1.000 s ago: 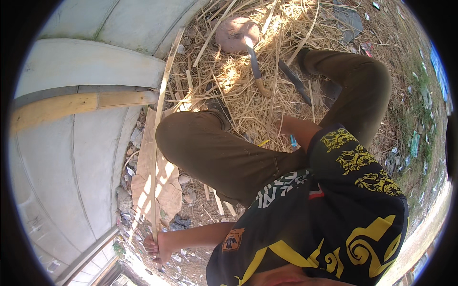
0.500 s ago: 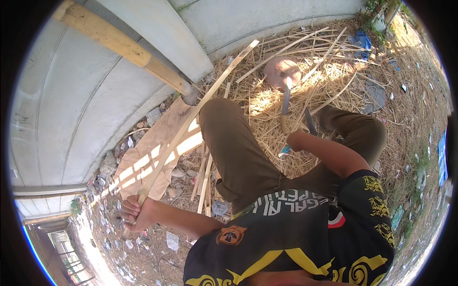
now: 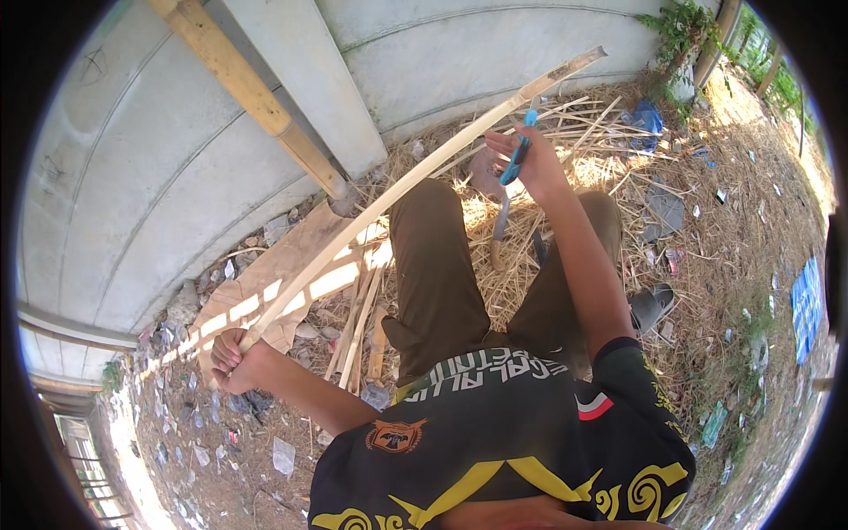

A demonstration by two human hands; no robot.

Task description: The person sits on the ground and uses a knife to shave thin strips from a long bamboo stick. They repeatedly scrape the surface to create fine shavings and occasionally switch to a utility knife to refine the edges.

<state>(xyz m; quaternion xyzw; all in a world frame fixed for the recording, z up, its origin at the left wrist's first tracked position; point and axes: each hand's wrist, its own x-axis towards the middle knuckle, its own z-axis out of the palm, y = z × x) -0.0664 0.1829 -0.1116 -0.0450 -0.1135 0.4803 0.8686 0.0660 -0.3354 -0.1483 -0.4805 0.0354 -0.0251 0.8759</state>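
My left hand (image 3: 231,360) is closed round the lower end of a long pale bamboo strip (image 3: 389,196), which slants up and away to the right. Near the strip's far end, my right hand (image 3: 537,165) grips a blue utility knife (image 3: 518,159), its blade end pointing up toward the strip. Whether the blade touches the strip I cannot tell. Between my knees lies a large knife (image 3: 503,219) with a curved wooden handle, reaching toward a round reddish stone (image 3: 485,173). Beside it a second dark blade (image 3: 540,248) shows partly, next to my right leg.
Split strips and shavings (image 3: 565,132) cover the ground ahead. A grey panel wall (image 3: 415,53) and a leaning bamboo pole (image 3: 256,102) stand on the left. Flattened brown cardboard (image 3: 230,305) lies beside my left knee, with more strips (image 3: 358,322) near it. A dark sandal (image 3: 652,307) is at right.
My right hand has come up from between my knees with the utility knife to the strip's far end. The strip has swung to the right, and my right leg has moved inward.
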